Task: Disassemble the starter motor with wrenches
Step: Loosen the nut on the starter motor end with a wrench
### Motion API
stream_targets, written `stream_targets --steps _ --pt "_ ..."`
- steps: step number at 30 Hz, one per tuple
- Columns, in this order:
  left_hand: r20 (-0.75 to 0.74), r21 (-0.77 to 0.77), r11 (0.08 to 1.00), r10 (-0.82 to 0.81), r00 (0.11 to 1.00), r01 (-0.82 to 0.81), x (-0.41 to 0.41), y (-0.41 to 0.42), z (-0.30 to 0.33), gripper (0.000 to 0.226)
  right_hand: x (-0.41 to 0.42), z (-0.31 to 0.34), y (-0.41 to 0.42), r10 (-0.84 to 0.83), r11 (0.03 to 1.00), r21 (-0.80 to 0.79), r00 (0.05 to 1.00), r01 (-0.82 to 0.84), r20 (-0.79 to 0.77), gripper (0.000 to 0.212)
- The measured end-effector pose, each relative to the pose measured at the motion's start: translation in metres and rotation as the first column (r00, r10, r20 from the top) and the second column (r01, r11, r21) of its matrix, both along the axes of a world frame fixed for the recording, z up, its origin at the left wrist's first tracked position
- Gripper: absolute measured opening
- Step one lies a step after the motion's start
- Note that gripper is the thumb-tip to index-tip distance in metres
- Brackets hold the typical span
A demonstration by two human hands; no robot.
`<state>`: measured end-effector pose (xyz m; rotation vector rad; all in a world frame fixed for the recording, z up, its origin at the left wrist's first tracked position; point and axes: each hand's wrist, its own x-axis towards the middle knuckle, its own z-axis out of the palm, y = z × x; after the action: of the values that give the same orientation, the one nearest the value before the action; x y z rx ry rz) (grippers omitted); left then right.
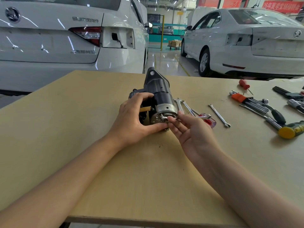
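Fingers [174, 120] of right hand [190, 134] pinch wrench [185, 118] at starter motor [160, 97] end

You face a pale tan wooden tabletop [82, 122] in a bright workshop hall. Beyond its far edge, on your left, stands the rear of a white saloon car [65, 38] with one tail lamp missing; a second white saloon car [246, 40] is parked on your right. Between them runs a glossy grey floor [166, 61] marked with yellow lines, mirroring the ceiling lights. Further back you see a teal partition wall [166, 37], a yellow post [162, 32] and red banners [279, 5].
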<state>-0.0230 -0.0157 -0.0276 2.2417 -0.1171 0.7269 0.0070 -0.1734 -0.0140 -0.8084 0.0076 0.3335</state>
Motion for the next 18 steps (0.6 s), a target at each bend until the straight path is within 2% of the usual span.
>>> stream_targets --steps 5,11,15,18 --pt "0.005 0.021 1.0 0.009 1.0 -0.009 -0.0007 -0.0018 0.0003 0.084 0.0011 0.0002 -0.0004 0.013 1.0 -0.006 1.0 -0.013 -0.023 0.017" --pt "0.02 0.004 0.999 0.039 0.999 -0.04 0.0022 0.0009 -0.0028 0.069 0.0016 0.0005 -0.0039 0.014 0.999 -0.034 1.0 -0.013 0.025 0.019" --pt "0.016 -0.026 0.999 0.033 0.999 -0.033 0.002 0.001 -0.002 0.073 0.0011 0.004 -0.0039 0.022 0.999 -0.041 1.0 -0.021 0.017 0.01" --pt "0.003 -0.032 0.999 0.026 1.0 -0.026 0.0005 -0.0003 -0.0007 0.082 -0.0001 0.008 -0.0032 0.02 0.999 -0.032 1.0 -0.021 -0.021 0.021"
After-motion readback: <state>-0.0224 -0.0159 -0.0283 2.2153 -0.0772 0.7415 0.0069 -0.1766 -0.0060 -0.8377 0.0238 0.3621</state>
